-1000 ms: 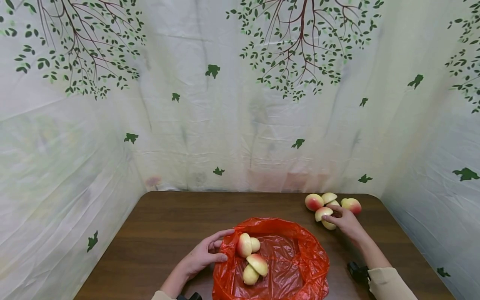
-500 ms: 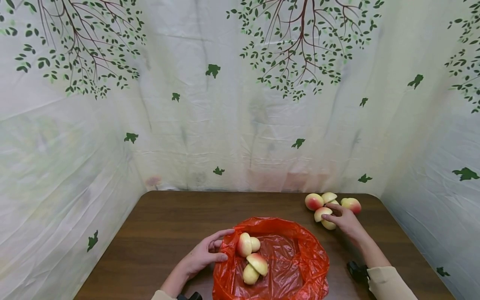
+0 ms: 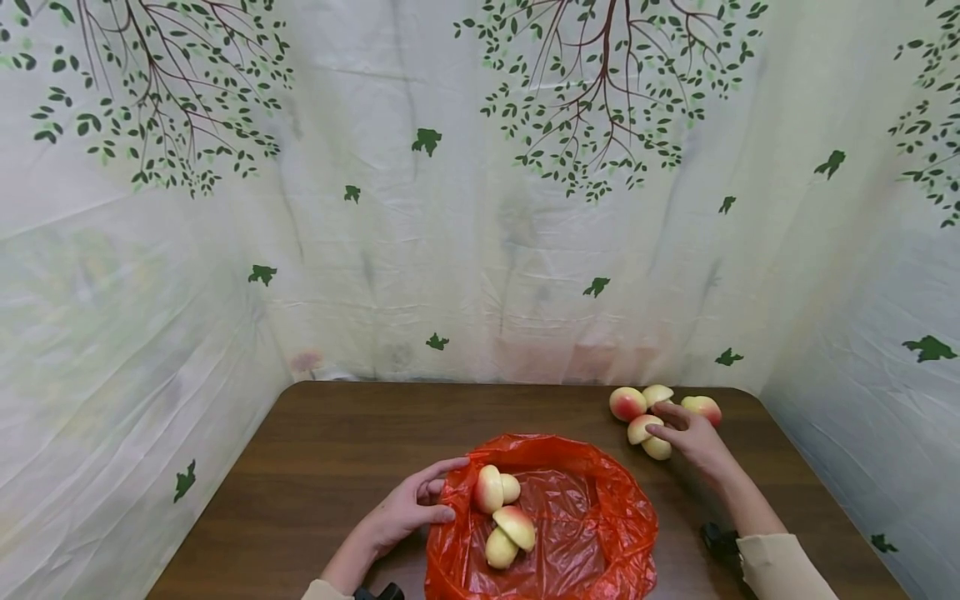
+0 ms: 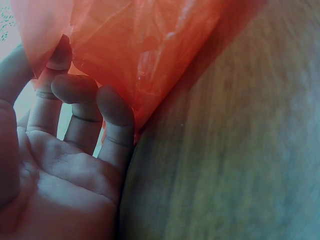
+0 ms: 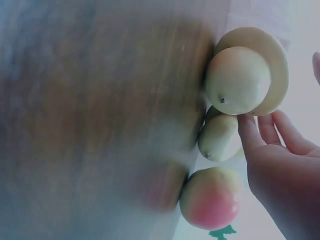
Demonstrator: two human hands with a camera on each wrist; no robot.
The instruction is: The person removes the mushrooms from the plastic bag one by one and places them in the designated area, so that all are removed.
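Observation:
In the head view my left hand (image 3: 401, 508) grips the left rim of a red plastic bag (image 3: 630, 525), its mouth spread wide. The left wrist view has curled fingers (image 4: 117, 107) against the red plastic. Two toy mushrooms lie inside the bag, one mushroom (image 3: 489, 490) above another mushroom (image 3: 516, 533); both are cream with reddish caps. At the table's far right, my right hand (image 3: 697, 437) is beside a toy mushroom (image 3: 643, 429). In the right wrist view, fingers (image 5: 252, 135) reach its cap, while the thumb (image 5: 316, 67) stands apart from it.
Around the right hand sit more toy mushrooms: a red-capped one (image 3: 627, 404) at left, a pale one (image 3: 657, 395) behind, and another (image 3: 703, 408) at right. They stand near the back edge of the brown wooden table (image 3: 390, 417). A leaf-printed curtain (image 3: 465, 250) surrounds the table.
The right hand has shifted slightly right, its thumb and fingers a little farther from the near mushroom, which has moved only slightly. The left hand and the bag stay in place.

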